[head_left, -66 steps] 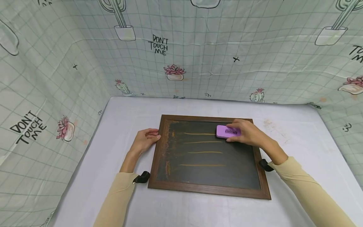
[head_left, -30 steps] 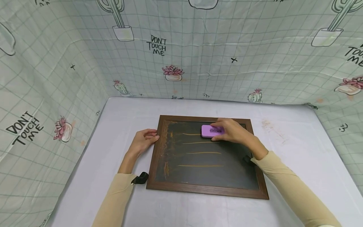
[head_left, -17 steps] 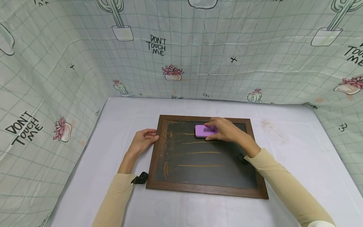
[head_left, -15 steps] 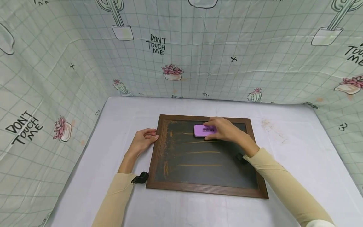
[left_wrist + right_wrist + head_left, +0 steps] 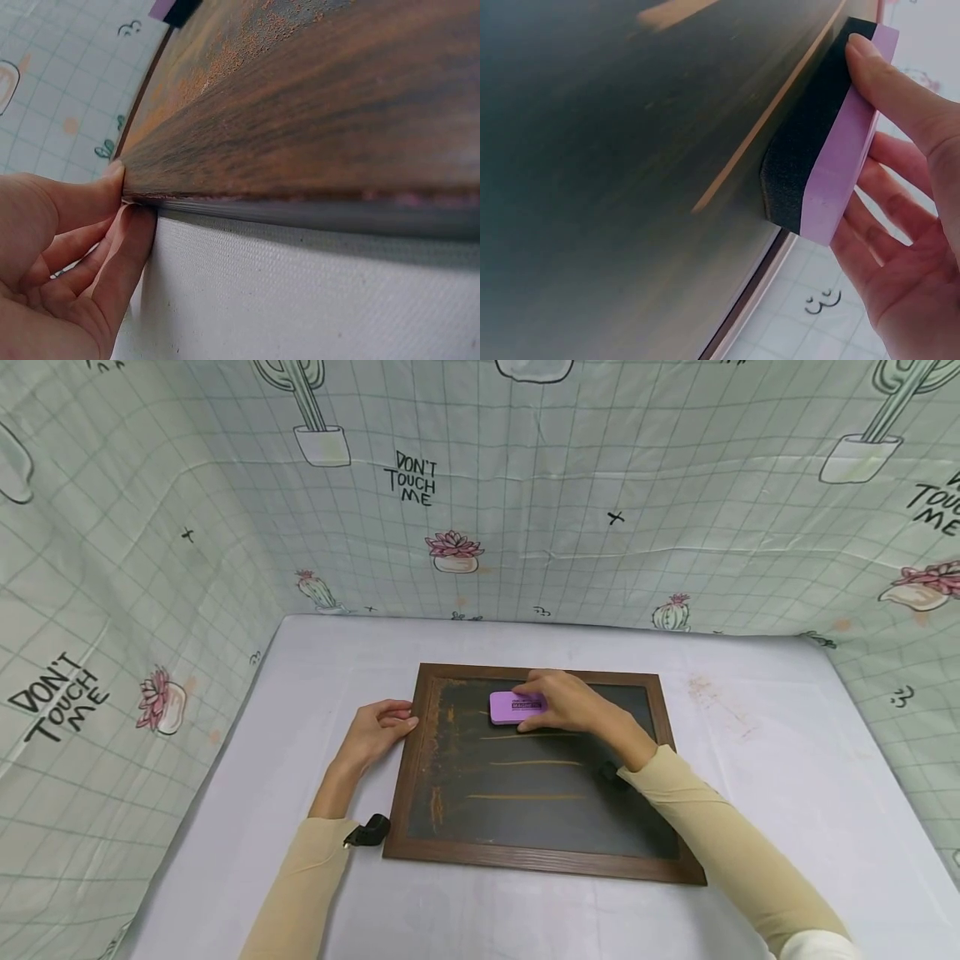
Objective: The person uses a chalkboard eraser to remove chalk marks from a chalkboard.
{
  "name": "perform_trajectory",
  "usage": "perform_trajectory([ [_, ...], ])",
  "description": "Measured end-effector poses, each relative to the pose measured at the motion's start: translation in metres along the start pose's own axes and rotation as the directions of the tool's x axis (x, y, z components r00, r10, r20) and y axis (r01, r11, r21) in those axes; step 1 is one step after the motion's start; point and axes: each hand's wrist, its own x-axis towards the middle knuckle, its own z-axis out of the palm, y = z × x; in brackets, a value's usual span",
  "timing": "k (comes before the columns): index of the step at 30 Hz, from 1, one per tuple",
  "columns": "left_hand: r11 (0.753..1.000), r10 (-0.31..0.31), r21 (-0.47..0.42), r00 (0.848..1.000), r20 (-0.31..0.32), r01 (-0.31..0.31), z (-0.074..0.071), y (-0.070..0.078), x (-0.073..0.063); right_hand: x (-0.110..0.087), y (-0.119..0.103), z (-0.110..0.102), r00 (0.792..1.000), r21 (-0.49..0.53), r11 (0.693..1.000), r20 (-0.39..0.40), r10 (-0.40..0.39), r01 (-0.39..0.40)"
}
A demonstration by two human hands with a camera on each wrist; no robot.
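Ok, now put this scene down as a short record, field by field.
Right hand: grips purple eraser
Left hand: pinches the left side of the wooden frame
Eraser position: over the upper part of the dark board
Marks: three orange lines nearer the person than the eraser; orange smears along the left
Support: white-covered table
Backdrop: grid cloth, cactus prints

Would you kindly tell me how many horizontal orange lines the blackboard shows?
4: a short stub just left of the purple eraser; below it, an upper line, a middle line and a lower line. The eraser or right hand may hide more.
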Motion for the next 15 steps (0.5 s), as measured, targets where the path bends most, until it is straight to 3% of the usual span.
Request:
perform_trajectory([
  [15,1.0,-0.015,0.013,1.0,-0.014,0.015,0.001,0.002,0.0,0.022,-0.014,0.008,0.999,-0.018,1.0,0.03,-0.022,0.023],
])
